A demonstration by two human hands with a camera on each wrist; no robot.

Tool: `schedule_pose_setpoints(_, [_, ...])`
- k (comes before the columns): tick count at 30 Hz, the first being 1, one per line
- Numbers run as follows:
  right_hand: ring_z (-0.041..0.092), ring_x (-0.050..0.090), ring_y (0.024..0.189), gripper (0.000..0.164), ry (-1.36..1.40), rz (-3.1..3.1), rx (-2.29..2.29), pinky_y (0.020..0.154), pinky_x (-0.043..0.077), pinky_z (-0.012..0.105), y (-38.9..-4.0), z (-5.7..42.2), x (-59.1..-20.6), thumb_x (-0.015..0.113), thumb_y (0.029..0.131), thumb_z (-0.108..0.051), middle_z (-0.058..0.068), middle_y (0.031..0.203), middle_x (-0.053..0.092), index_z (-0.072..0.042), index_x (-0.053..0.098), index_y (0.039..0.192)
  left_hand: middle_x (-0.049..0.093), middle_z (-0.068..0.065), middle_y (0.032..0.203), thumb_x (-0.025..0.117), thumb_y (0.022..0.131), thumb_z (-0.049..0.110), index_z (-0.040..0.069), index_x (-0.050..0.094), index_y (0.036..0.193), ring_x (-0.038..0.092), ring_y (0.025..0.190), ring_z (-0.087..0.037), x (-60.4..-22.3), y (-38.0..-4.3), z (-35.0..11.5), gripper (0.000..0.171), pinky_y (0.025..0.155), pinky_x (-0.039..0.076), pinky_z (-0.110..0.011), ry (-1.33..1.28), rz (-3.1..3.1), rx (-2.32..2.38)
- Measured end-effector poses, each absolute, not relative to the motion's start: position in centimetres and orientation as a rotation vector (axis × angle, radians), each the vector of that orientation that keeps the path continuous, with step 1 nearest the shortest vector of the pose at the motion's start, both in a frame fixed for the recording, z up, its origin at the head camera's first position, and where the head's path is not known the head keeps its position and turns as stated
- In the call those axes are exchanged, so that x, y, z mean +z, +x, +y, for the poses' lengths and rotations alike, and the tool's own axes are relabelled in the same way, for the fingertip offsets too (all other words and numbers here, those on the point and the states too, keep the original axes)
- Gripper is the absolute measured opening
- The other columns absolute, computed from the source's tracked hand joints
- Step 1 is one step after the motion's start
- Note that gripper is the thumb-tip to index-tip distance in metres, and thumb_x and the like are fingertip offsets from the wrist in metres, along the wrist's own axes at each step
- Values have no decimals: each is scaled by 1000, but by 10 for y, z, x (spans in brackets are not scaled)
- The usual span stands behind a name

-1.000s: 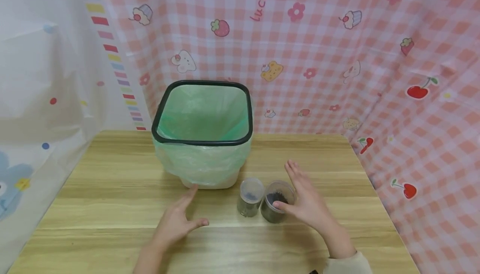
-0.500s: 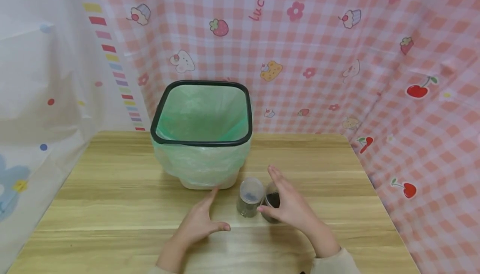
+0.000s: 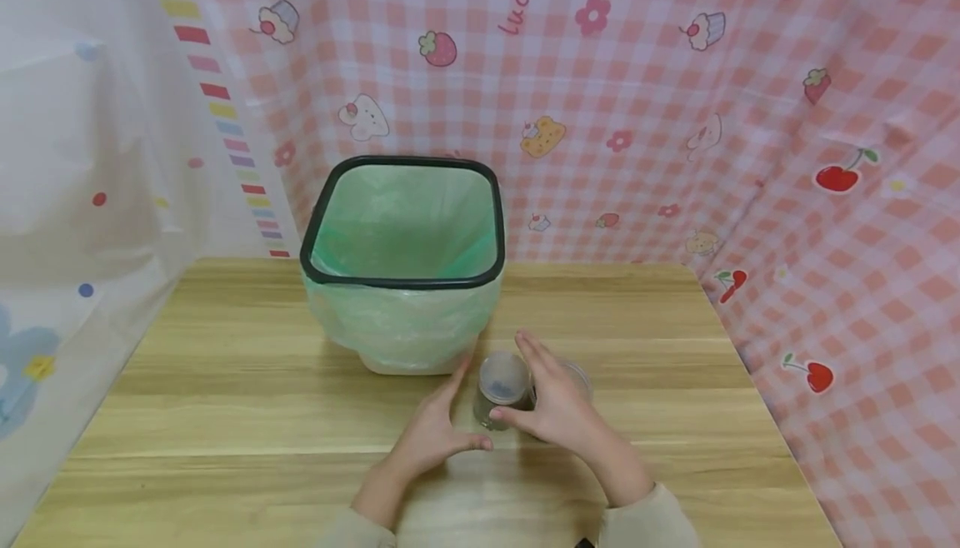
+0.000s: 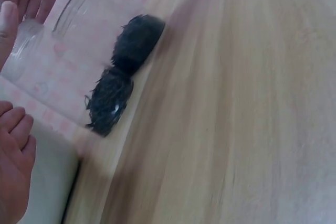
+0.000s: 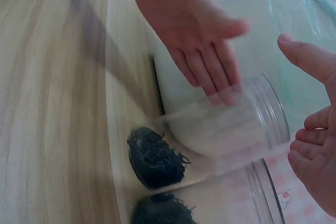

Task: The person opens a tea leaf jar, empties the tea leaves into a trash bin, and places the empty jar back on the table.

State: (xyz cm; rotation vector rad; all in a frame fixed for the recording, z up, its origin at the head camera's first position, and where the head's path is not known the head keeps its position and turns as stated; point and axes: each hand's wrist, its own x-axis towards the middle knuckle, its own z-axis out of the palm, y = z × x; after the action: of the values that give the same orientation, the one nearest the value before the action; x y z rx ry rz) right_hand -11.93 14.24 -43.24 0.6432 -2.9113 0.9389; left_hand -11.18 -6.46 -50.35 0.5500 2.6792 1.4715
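Two clear jars stand upright side by side on the wooden table, each with dark shredded stuff in its bottom. My left hand point(image 3: 431, 435) is just left of the nearer-to-middle jar point(image 3: 502, 377), thumb and fingers spread apart. On the other side my right hand point(image 3: 558, 406), also spread, overlaps this jar's right edge and covers most of the second jar point(image 3: 579, 377). The right wrist view has the dark shreds point(image 5: 155, 158) low in the jar and the left hand's straight fingers point(image 5: 210, 72) right beside its wall. Neither hand is curled round a jar.
A bin point(image 3: 412, 365) with a green liner point(image 3: 405, 323) and a black rim point(image 3: 401, 283) stands behind the left hand, close to the jars. Checked pink cloth point(image 3: 600, 98) hangs behind and to the right of the table, with white cloth point(image 3: 112, 115) on the left.
Both hands have come closer together around the left jar. The left hand moved rightward past the bin's front, and the right hand moved leftward across the right jar. The jars stay in place.
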Motion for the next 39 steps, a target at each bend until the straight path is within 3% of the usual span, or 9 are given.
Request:
schedule_pose_setpoints(5, [40, 31, 132, 103, 644, -2932, 991, 100, 34, 55, -120, 136, -435, 74, 71, -54, 17, 149, 27, -3, 25, 146, 23, -13, 151, 84, 63, 37, 13, 18, 150, 27, 135, -37, -507, -114, -57, 111, 105, 28, -53, 516, 2611, 1549])
schedule_pose_setpoints(13, [38, 41, 125, 98, 645, -2935, 982, 96, 41, 50, -121, 128, -438, 73, 73, -53, 19, 145, 33, -2, 28, 145, 35, -16, 146, 82, 66, 42, 8, 26, 147, 34, 131, -35, -517, -123, -45, 104, 103, 32, -53, 514, 2571, 1609])
schedule_pose_setpoints(24, [38, 39, 127, 93, 660, -2931, 948, 98, 39, 50, -118, 122, -442, 70, 75, -53, 17, 146, 33, -4, 32, 144, 47, -26, 133, 77, 76, 27, -2, 37, 139, 44, 122, -41, -525, -129, -37, 80, 98, 37, -55, 502, 2614, 1670])
schedule_pose_setpoints(29, [38, 38, 128, 90, 653, -2917, 953, 98, 39, 50, -116, 120, -442, 69, 77, -52, 17, 146, 33, -5, 31, 145, 51, -20, 131, 76, 76, 22, 2, 42, 135, 47, 121, -36, -523, -127, -38, 71, 98, 38, -51, 486, 2616, 1717])
schedule_pose_setpoints(34, [38, 42, 125, 82, 604, -2821, 1014, 96, 41, 51, -113, 119, -440, 70, 79, -44, 20, 141, 39, 0, 38, 140, 53, -11, 128, 77, 76, 24, 7, 43, 134, 51, 117, -29, -516, -122, -37, 69, 96, 40, -50, 496, 2615, 1747])
schedule_pose_setpoints(39, [36, 45, 123, 75, 559, -2711, 1042, 96, 41, 49, -109, 116, -435, 73, 79, -38, 18, 136, 45, 2, 44, 136, 55, -9, 121, 79, 70, 16, 5, 46, 128, 54, 110, -25, -506, -117, -34, 68, 92, 44, -47, 560, 2747, 1764])
